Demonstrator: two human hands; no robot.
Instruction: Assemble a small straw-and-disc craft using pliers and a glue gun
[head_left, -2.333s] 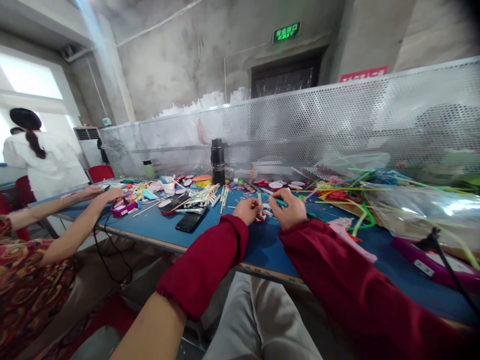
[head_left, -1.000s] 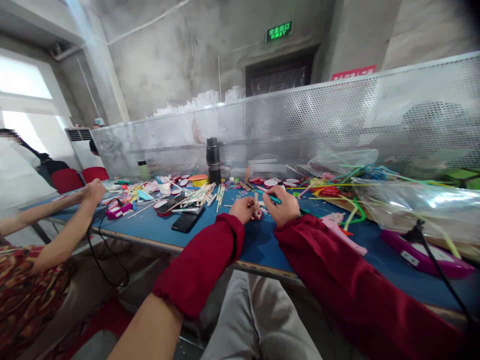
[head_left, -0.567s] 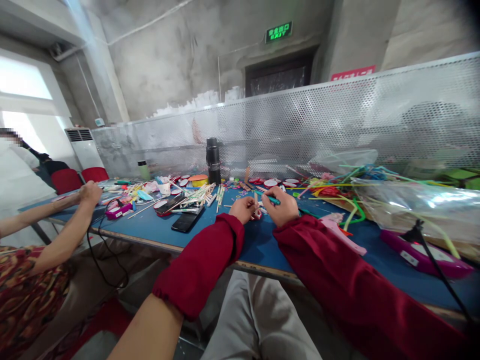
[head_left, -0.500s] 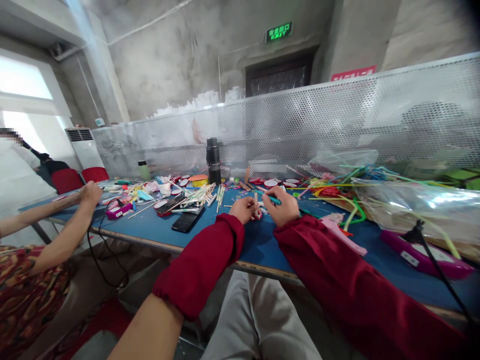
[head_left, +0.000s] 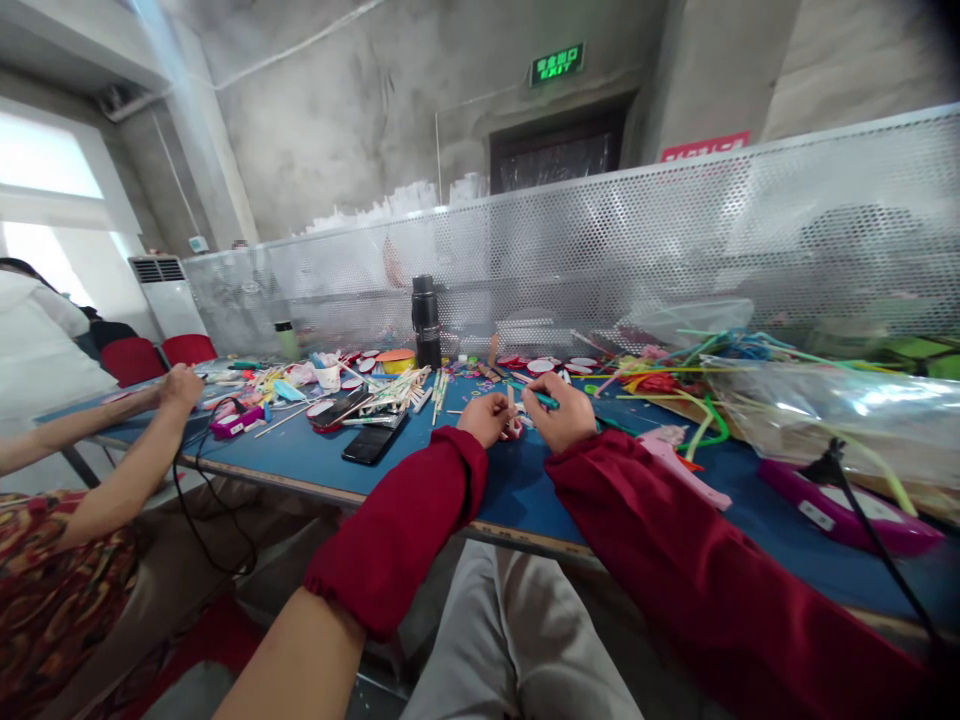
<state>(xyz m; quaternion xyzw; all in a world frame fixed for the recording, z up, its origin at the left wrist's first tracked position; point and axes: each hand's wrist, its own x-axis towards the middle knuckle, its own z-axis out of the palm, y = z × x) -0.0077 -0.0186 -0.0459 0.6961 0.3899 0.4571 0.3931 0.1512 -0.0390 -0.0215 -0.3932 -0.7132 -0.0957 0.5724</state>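
Note:
Close together over the blue table (head_left: pixel 525 490), my two hands work on small things. My left hand (head_left: pixel 486 418) is closed on a small pale stick-like piece (head_left: pixel 511 398); something white and red shows just beneath it. My right hand (head_left: pixel 566 412) grips a slim teal pen-like tool (head_left: pixel 545 399), its front end pointing toward the left hand. Fingertips hide much of both things. Red sleeve covers reach up both forearms. A black phone (head_left: pixel 373 440) lies left of my left hand.
A black thermos (head_left: pixel 426 325) stands behind the hands. Patterned sticks (head_left: pixel 405 388) and craft bits lie left. Right are pipe cleaners (head_left: pixel 709 425), a plastic bag (head_left: pixel 847 410) and a purple corded device (head_left: pixel 847 510). Another person's hands (head_left: pixel 180 387) are far left; a perforated metal screen (head_left: pixel 637 250) runs behind.
Both hands stay nearly where they were, with the same grips. The whole view has shifted very slightly.

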